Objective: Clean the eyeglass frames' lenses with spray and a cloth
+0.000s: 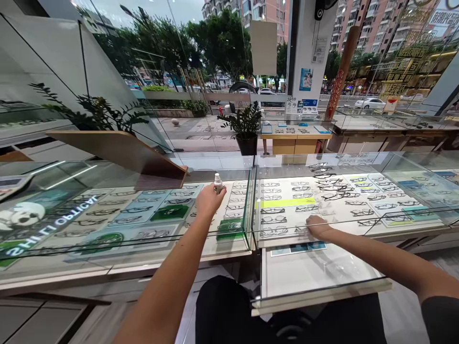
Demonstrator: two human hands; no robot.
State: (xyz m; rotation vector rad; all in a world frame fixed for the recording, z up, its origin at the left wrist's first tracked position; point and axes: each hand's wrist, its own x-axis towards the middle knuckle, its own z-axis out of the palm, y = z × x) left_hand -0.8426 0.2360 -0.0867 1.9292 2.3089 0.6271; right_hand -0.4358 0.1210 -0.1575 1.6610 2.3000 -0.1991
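Observation:
My left hand (pixel 211 198) is closed around a small white spray bottle (pixel 217 180), held upright over the left glass showcase (pixel 248 210). My right hand (pixel 317 226) is curled at the right showcase, by the front rows of eyeglasses (pixel 274 220); what its fingers hold, if anything, is too small to make out. A yellow-green strip (pixel 288 202) lies among the glasses, left of and behind that hand. Below my right hand a drawer (pixel 301 274) is pulled out towards me, with blue-green cards (pixel 307 247) near its back.
A brown wooden board (pixel 143 157) stands tilted on the left showcase. Behind the counters are a potted plant (pixel 247 124) and a wooden display table (pixel 296 136). A loose heap of eyeglasses (pixel 332 184) shows at the right showcase. My legs are under the drawer.

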